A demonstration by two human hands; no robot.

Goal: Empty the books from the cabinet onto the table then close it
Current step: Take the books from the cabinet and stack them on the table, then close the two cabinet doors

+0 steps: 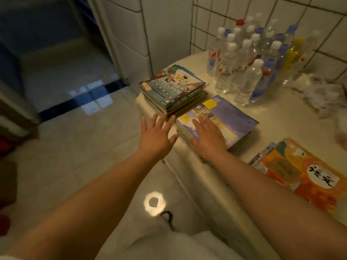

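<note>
Head view. The right hand (207,139) lies flat, palm down, fingers straight and slightly spread, resting on the purple-covered book stack (221,121) at the counter's (281,117) near edge. The left hand (156,134) is spread wide, fingers straight, holding nothing; it hovers off the counter's edge, its fingertips just beside the left-hand book stack (173,89), though contact cannot be judged. Both forearms reach forward from the bottom corners of the view, roughly parallel. The left-hand book stack, topped by a green illustrated cover, sits at the counter's left corner, just beside the purple stack. An orange book (302,173) lies toward the counter's near right edge, apart from the hands. Clear plastic bottles (244,59) stand clustered along the far edge against the tiled wall (216,19). The cabinet is not identifiable here.
</note>
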